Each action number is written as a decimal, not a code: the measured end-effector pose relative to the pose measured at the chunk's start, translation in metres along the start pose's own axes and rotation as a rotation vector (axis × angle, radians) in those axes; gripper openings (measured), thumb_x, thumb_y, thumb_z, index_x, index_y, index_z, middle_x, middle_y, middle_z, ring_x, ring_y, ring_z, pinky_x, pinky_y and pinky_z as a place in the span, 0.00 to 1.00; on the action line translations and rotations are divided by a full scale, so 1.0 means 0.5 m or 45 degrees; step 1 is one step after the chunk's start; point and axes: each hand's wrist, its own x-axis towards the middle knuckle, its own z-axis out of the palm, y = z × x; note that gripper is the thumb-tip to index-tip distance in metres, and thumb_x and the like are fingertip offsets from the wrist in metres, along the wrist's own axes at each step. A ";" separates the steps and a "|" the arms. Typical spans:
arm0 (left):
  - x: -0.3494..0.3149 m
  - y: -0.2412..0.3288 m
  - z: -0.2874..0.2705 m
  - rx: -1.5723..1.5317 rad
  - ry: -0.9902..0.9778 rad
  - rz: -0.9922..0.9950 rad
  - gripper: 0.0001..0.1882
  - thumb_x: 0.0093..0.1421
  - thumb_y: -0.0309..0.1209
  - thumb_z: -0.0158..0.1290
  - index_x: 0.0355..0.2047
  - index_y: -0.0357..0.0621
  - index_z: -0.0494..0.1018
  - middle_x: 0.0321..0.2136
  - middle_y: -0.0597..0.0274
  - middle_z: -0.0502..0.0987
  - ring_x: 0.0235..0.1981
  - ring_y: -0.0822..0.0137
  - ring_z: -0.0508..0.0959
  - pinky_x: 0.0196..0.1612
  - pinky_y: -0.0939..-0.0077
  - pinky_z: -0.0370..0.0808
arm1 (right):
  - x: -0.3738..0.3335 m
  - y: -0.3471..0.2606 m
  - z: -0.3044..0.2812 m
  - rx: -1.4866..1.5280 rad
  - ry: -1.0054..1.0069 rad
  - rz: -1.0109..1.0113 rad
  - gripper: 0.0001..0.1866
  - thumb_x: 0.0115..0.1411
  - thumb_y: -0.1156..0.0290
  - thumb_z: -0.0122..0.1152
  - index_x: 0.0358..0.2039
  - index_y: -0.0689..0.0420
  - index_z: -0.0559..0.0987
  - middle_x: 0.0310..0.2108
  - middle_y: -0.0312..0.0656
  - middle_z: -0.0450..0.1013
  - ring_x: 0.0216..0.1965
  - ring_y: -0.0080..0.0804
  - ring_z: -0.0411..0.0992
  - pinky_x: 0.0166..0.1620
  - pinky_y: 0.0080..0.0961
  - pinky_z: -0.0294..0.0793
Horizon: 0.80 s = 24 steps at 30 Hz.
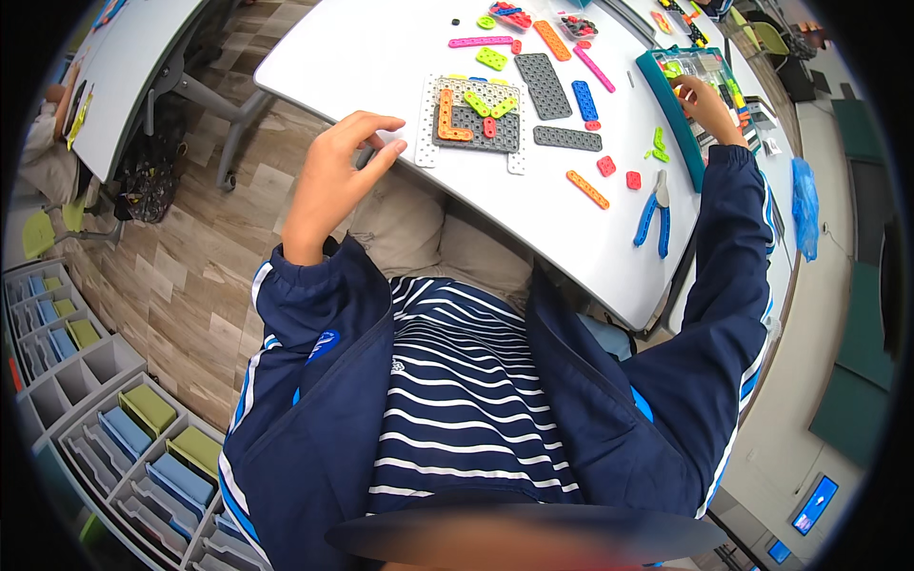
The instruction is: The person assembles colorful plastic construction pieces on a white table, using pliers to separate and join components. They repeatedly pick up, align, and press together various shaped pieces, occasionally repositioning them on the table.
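My left hand (338,176) is at the table's near edge with thumb and forefinger apart, holding nothing. Just right of it lies a flat assembly of plastic building parts: a white perforated plate (426,143), a dark grey perforated plate (505,133), an orange L-shaped beam (445,114), lime pieces (476,104) set at an angle and a small red connector (489,127). At the far right, my right hand (709,109) reaches into a teal parts tray (665,105). Its fingers are bent together over the parts, and what they pinch is hidden.
Blue-handled pliers (642,226) lie at the right. Loose dark grey plates (544,86), a blue beam (584,101), orange beams (587,189), pink beams (594,69) and red squares (606,167) surround the assembly. A blue plastic bag (804,209) is beyond the tray.
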 end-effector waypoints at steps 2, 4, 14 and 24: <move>0.004 -0.001 0.003 -0.014 -0.012 -0.004 0.13 0.61 0.28 0.63 0.46 0.37 0.82 0.39 0.55 0.83 0.33 0.65 0.82 0.40 0.72 0.77 | 0.000 0.000 0.000 0.009 -0.002 0.010 0.15 0.61 0.77 0.67 0.48 0.52 0.81 0.32 0.41 0.77 0.31 0.34 0.76 0.36 0.32 0.76; 0.007 -0.003 0.004 0.004 -0.018 -0.008 0.13 0.61 0.28 0.63 0.46 0.37 0.82 0.39 0.55 0.83 0.33 0.65 0.81 0.40 0.72 0.77 | -0.002 0.001 0.001 0.016 -0.019 0.038 0.14 0.61 0.78 0.66 0.48 0.54 0.80 0.33 0.39 0.75 0.33 0.31 0.73 0.38 0.29 0.74; 0.011 -0.009 0.002 0.027 0.020 -0.014 0.12 0.61 0.27 0.63 0.45 0.38 0.82 0.38 0.56 0.83 0.33 0.66 0.81 0.40 0.73 0.77 | -0.027 0.008 0.021 0.208 0.135 0.085 0.13 0.61 0.79 0.68 0.45 0.56 0.78 0.44 0.39 0.78 0.35 0.30 0.78 0.40 0.28 0.78; 0.004 -0.025 0.006 0.022 0.017 -0.025 0.12 0.61 0.27 0.63 0.45 0.40 0.83 0.40 0.57 0.83 0.36 0.65 0.80 0.42 0.72 0.77 | -0.109 -0.085 -0.028 0.208 0.718 0.063 0.12 0.64 0.77 0.68 0.48 0.59 0.82 0.40 0.39 0.84 0.40 0.27 0.83 0.46 0.23 0.78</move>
